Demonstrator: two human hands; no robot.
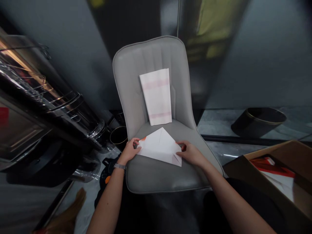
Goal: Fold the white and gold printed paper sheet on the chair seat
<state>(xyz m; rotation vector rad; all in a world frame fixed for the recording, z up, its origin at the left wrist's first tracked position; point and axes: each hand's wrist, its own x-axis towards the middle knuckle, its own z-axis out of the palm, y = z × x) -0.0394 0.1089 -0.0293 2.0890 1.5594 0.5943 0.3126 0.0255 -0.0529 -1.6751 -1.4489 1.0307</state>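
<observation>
A white folded sheet of paper [159,146] with a pointed top and small orange patches near its corners lies over the chair seat. My left hand [131,149] pinches its left corner between thumb and fingers. At the opposite end, my right hand [190,152] grips the right edge, just above a small creased flap. Behind it, a flat white paper piece [157,97] with pale pink bands leans against the backrest of the grey padded chair [151,55]. Its lower edge rests near the back of the seat.
An open cardboard box [246,157] with red and white paper items stands at the right. A dark bin [258,122] is by the glass wall behind it. Shiny metal cylinders [80,113] and another small bin [119,135] stand to the left.
</observation>
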